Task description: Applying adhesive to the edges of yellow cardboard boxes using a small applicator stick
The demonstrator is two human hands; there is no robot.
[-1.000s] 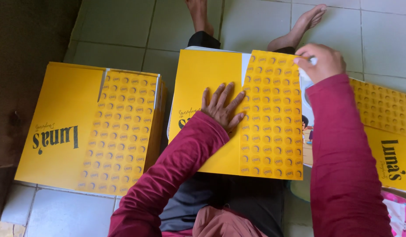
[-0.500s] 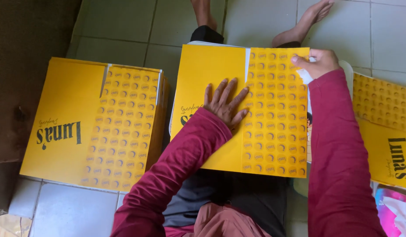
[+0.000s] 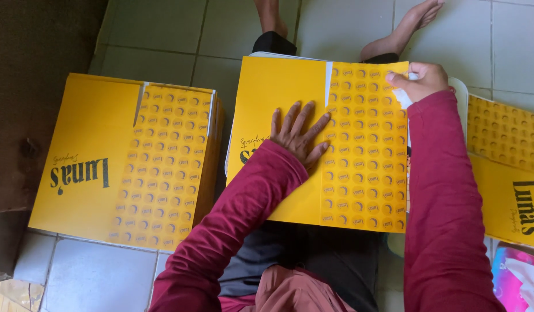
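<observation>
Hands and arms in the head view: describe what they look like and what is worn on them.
Both arms wear long, plain maroon sleeves, the left sleeve and the right sleeve, ending at the wrists in soft, slightly wrinkled fabric. The left hand and right hand are bare: no gloves, and no rings, watch or bracelet show.

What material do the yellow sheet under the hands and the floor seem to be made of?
Yellow sheet: probably thin card or stiff paper with a smooth printed matte finish; it lies flat on the lap with sharp straight edges under the left hand. Floor: likely glazed ceramic tile, pale grey squares with grout lines.
</observation>
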